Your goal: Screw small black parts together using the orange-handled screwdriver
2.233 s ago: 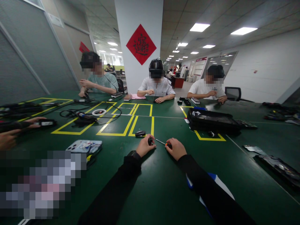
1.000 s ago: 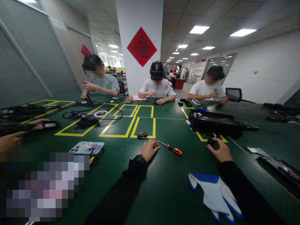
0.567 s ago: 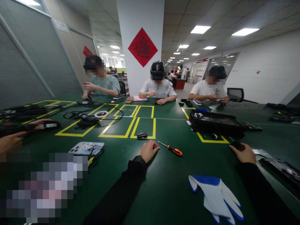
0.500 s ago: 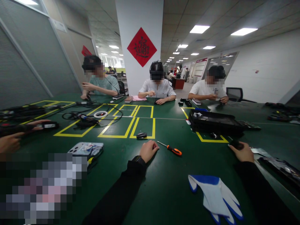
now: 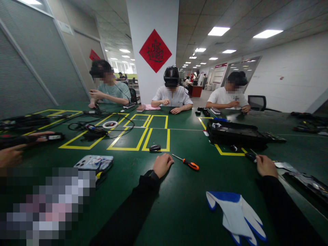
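Note:
My left hand [image 5: 163,165] rests on the green table with its fingers curled in, and nothing shows in them. Just right of its fingertips lies an orange-and-black screwdriver [image 5: 191,164], its shaft pointing toward the hand. A short black cylindrical piece [image 5: 154,148] lies beyond that hand. My right hand [image 5: 267,166] is closed at the right, fingertips together. A small dark object [image 5: 250,157] and a thin metal rod [image 5: 253,151] reach up to those fingertips; what exactly they grip is hidden. A white-and-blue glove [image 5: 237,213] lies between my forearms.
A long black housing [image 5: 234,131] lies beyond my right hand, with opened parts [image 5: 309,184] at far right. Phone [image 5: 94,162], cables [image 5: 94,130] and yellow tape frames [image 5: 125,149] are leftward. A co-worker's hands [image 5: 11,155] hold a black tool at left; three people sit opposite.
My right hand has drawn slightly back to the right, and the dark object that was under its fingers now shows more fully beside the fingertips. My left hand stays put.

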Demonstrator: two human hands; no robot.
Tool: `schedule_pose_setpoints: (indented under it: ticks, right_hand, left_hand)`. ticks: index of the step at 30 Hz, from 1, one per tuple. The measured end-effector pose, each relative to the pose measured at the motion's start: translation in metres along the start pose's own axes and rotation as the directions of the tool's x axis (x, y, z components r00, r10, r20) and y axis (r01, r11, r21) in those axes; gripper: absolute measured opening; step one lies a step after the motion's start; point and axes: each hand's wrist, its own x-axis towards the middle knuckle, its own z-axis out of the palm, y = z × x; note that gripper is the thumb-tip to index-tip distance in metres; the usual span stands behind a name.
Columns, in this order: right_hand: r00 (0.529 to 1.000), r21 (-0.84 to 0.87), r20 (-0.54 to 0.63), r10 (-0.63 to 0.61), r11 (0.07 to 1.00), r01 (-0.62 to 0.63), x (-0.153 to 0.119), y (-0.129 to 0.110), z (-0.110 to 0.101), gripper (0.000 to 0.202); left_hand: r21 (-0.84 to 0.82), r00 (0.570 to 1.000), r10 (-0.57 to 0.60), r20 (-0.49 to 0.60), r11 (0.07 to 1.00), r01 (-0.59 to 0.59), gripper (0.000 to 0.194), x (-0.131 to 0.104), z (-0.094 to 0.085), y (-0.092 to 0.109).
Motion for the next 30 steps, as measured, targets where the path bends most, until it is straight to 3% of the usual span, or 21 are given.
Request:
schedule_pose_setpoints:
  ticks: [4,7,10,12,13,14,16,18,20,22,26,30]
  right_hand:
    - [0.997,-0.102,-0.058,0.046,0.993,-0.052,-0.011,-0.011,-0.007,0.046]
    - [0.985,-0.135,-0.168,0.03,0.989,-0.053,-0.02,-0.031,-0.017,0.049]
    - [0.947,-0.025,-0.296,-0.128,0.992,0.126,-0.035,-0.075,-0.033,0.04]
    - [0.934,0.144,-0.235,-0.271,0.94,0.309,-0.052,-0.121,-0.044,0.029]
    - [0.922,0.237,-0.142,-0.361,0.892,0.386,-0.064,-0.148,-0.05,0.025]
    - [0.884,0.333,-0.032,-0.467,0.829,0.45,-0.076,-0.175,-0.054,0.022]
    - [0.716,0.508,0.182,-0.674,0.688,0.518,-0.103,-0.226,-0.059,0.02]
    - [0.574,0.636,0.265,-0.775,0.588,0.5,-0.126,-0.265,-0.058,0.021]
    - [0.513,0.699,0.276,-0.813,0.536,0.473,-0.141,-0.288,-0.052,0.02]
    - [0.504,0.721,0.272,-0.82,0.52,0.458,-0.148,-0.297,-0.043,0.016]
    - [0.545,0.77,0.263,-0.796,0.514,0.38,-0.151,-0.296,-0.031,0.016]
    - [0.544,0.787,0.255,-0.799,0.498,0.363,-0.152,-0.293,-0.03,0.015]
  left_hand:
    - [-0.035,0.999,0.003,-0.039,0.999,-0.005,0.015,0.001,0.002,-0.003]
    - [-0.161,0.997,-0.025,-0.077,0.987,0.013,0.015,0.002,0.004,-0.004]
    - [-0.388,0.994,-0.08,-0.068,0.921,0.048,0.014,0.003,0.007,0.002]
    - [-0.563,0.993,-0.104,-0.052,0.824,0.057,0.014,0.003,0.009,0.011]
    - [-0.647,0.993,-0.114,-0.044,0.76,0.058,0.015,0.002,0.01,0.016]
    - [-0.717,0.992,-0.12,-0.03,0.694,0.062,0.019,0.0,0.01,0.022]
    - [-0.803,0.995,-0.097,0.003,0.592,0.06,0.024,-0.004,0.01,0.035]
    - [-0.838,0.997,-0.068,0.018,0.543,0.052,0.028,-0.008,0.009,0.046]
    - [-0.859,0.999,-0.036,0.029,0.51,0.043,0.029,-0.012,0.007,0.053]
    - [-0.878,0.999,-0.002,0.037,0.478,0.033,0.029,-0.014,0.006,0.056]
    - [-0.906,0.999,0.037,0.033,0.423,0.014,0.025,-0.015,0.005,0.056]
    - [-0.889,0.997,0.069,0.027,0.458,-0.007,0.024,-0.018,0.006,0.061]
